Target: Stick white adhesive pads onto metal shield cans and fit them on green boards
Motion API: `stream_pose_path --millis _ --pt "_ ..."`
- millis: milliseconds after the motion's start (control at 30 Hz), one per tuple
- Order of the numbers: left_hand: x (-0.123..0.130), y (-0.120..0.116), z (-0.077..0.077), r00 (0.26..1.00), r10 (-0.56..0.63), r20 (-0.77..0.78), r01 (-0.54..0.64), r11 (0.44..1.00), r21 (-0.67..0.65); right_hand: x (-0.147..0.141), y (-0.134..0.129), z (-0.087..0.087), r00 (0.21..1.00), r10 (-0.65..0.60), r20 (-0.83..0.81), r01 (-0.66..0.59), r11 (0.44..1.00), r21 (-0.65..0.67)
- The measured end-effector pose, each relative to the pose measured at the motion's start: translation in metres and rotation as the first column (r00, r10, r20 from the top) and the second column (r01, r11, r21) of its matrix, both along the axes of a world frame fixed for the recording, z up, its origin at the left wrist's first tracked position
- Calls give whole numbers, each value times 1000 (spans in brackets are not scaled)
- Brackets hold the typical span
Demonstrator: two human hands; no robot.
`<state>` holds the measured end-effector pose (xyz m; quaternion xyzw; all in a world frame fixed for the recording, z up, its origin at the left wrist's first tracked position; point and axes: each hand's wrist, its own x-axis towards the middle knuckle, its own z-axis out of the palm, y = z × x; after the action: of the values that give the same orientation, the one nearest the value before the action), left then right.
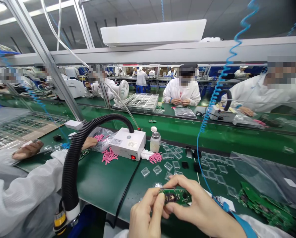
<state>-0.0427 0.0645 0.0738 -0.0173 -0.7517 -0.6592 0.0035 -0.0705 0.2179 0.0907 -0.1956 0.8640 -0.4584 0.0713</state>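
Head view: left hand (148, 211) and right hand (200, 206) pinch small green board (177, 196) at near edge of green table (100, 178). Looks light, stiff, easy to break; best held by edges, off middle parts.

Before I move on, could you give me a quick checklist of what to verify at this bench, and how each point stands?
1. Circuit board held securely: ok, the fingers of the left hand and right hand grip it.
2. Wrist strap worn: ok, it is around the right wrist.
3. White box switched on: ok, judging by its lit red switch.
4. Black hose end near the board: not ok, it hangs off to the left.
5. Clear plastic pieces nearby: ok, several lie just beyond the hands.
6. Board undamaged: cannot tell, fingers cover part.
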Motion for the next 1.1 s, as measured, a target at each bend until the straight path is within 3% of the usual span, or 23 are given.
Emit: stream_pose_path --millis 100,233,300,400,500,567,633,700,833,933,1100 --pt "-12 -4 8 975 -133 178 107 983 150 -1 5 1 982 15 -190 -7 999 46" --pt "-25 -8 21 918 -257 303 150 930 335 -3 7 4 811 42 -583 -25 999 38" --pt "-26 -9 28 903 -294 313 166 912 376 -5 8 6 766 69 -639 -72 997 22" --pt "-21 -9 38 907 -315 279 191 899 395 -7 8 7 784 70 -617 -141 988 -67" --pt "-10 -9 39 968 -234 96 201 942 267 -4 8 9 819 -26 -573 -98 978 -185" --pt "-3 -9 35 974 -121 -192 134 990 53 -1 8 11 819 -102 -565 -28 976 -217" --pt "-1 -9 30 877 -47 -478 -14 992 -124 2 8 14 814 -128 -567 3 976 -216" --pt "-2 -9 28 775 -37 -631 -99 979 -178 5 6 18 810 -117 -575 -16 975 -220" --pt "-7 -11 30 669 -115 -734 -26 984 -179 8 5 20 819 -76 -569 -72 970 -233" --pt "-10 -15 32 611 -193 -768 -11 968 -251 8 7 17 836 -51 -546 -97 966 -239" --pt "-11 -19 35 529 -315 -788 -13 925 -379 6 16 18 737 94 -670 -297 935 -195"
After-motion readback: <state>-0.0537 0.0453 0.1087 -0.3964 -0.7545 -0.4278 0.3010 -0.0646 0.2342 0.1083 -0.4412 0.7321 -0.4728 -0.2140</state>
